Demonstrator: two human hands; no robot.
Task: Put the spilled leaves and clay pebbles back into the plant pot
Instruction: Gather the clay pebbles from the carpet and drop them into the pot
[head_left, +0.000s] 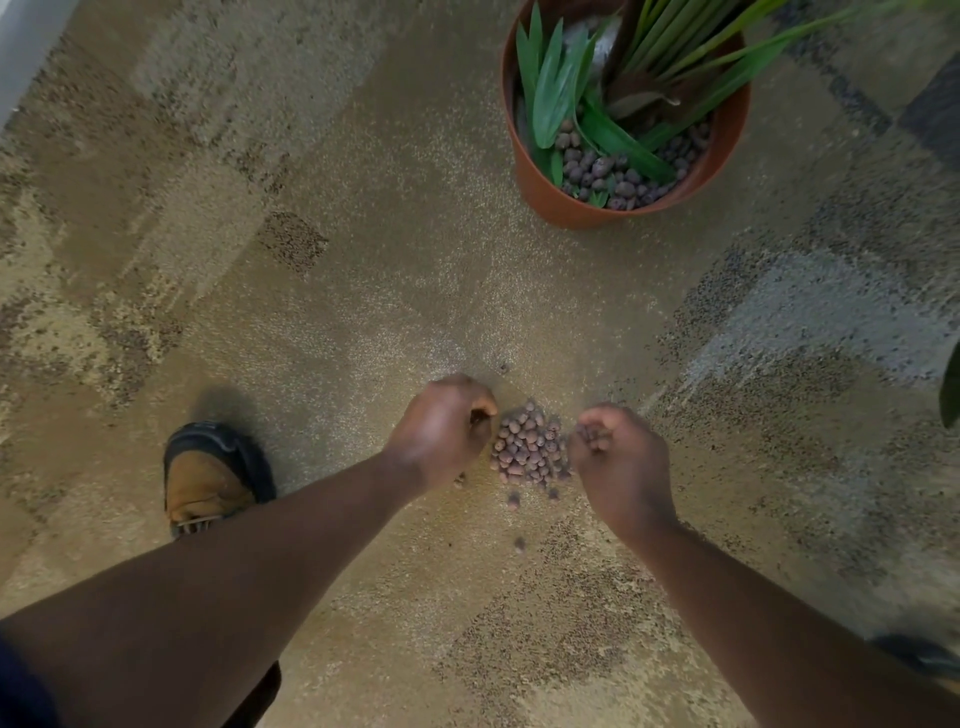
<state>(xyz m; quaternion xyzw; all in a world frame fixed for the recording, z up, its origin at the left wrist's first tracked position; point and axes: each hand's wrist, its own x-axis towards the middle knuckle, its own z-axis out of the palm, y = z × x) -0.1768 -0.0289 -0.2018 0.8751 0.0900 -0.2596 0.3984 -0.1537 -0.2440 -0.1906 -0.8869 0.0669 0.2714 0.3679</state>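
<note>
Both of your forearms reach down from 6 o'clock to a small heap of clay pebbles on the carpet.

Your left hand (447, 431) sits at 9 o'clock of the pile of clay pebbles (529, 447), fingers curled under, with something small and dark just visible in the curl; you cannot tell for sure whether it grips pebbles. Your right hand (618, 452) sits at 3 o'clock of the pile, fingers curled round a few pebbles that show in its grasp. A few stray pebbles (514, 500) lie just toward 6 o'clock of the heap. At 12 o'clock, well apart from the pile, the terracotta plant pot (550, 197) stands upright on the carpet (363, 260), holding dark pebbles and green leaves (558, 88). At 9 o'clock of your left forearm, your tan shoe (208, 480) rests on the carpet.
</note>
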